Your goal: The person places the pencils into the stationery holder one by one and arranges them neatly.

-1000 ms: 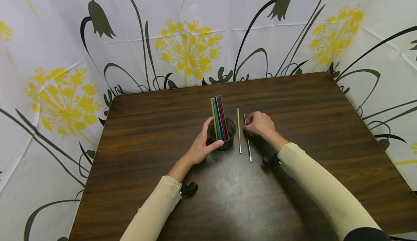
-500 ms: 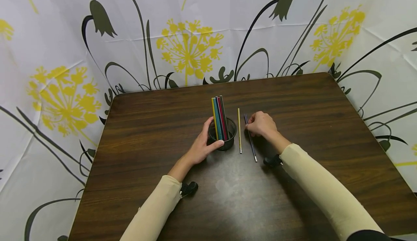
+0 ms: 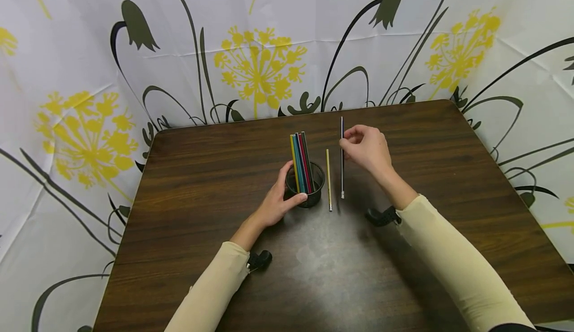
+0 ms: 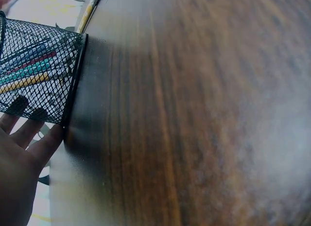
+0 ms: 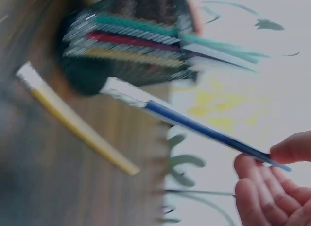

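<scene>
My left hand [image 3: 272, 206] grips a black mesh pencil cup [image 3: 312, 201], thumb at the front rim and fingers round its left side. Inside the cup, several coloured pencils [image 3: 301, 160] lean together, among them yellow, teal and red ones. Thumb and fingertips of my right hand [image 3: 369, 148] pinch a dark blue pencil [image 5: 194, 125] by one end, raised off the table. Its silvery ferrule end points down and toward my body. Between cup and right hand, a yellow pencil [image 3: 329, 180] lies flat on the wood. The left wrist view shows the cup's mesh wall [image 4: 73, 53] and base rim close up.
A dark wood-grain table [image 3: 202, 172] carries everything. Behind it hangs a white curtain [image 3: 179, 73] with yellow and grey flower prints. Black wrist cameras sit below both sleeves, near the tabletop.
My right hand has lifted the blue pencil from the table and moved away from me with it. The left hand, the cup and the yellow pencil stay in place.
</scene>
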{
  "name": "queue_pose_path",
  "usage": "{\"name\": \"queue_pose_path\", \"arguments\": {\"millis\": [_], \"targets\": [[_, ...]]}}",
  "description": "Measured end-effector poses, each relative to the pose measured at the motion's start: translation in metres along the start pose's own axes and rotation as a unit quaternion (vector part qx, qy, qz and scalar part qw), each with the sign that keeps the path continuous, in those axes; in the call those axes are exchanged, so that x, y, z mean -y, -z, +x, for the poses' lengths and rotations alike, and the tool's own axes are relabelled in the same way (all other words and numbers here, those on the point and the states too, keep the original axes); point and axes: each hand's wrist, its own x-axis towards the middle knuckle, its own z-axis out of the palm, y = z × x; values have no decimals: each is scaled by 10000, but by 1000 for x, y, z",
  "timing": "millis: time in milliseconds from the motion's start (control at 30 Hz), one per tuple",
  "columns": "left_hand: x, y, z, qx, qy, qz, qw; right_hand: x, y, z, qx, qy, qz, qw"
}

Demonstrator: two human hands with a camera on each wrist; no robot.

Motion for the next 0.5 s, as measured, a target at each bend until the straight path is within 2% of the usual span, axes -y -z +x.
{"name": "queue_pose_path", "arguments": {"millis": [100, 167, 233, 300, 400, 500], "targets": [[1, 0, 0, 3, -28, -18, 10000, 17, 2, -3, -373, 549, 899, 9937], [1, 0, 0, 3, -27, -18, 10000, 27, 0, -7, -484, 961, 1447, 9836], [1, 0, 0, 0, -47, -28, 10000, 34, -4, -10, -533, 1370, 1699, 9744], [2, 0, 0, -4, -40, -26, 10000, 39, -11, -14, -512, 1683, 1676, 9700], [2, 0, 1, -17, -80, -21, 10000, 39, -22, -19, -364, 1972, 1287, 9712], [-16, 3, -1, 56, -76, -100, 9999, 37, -33, -25, -88, 2093, 923, 9735]]}}
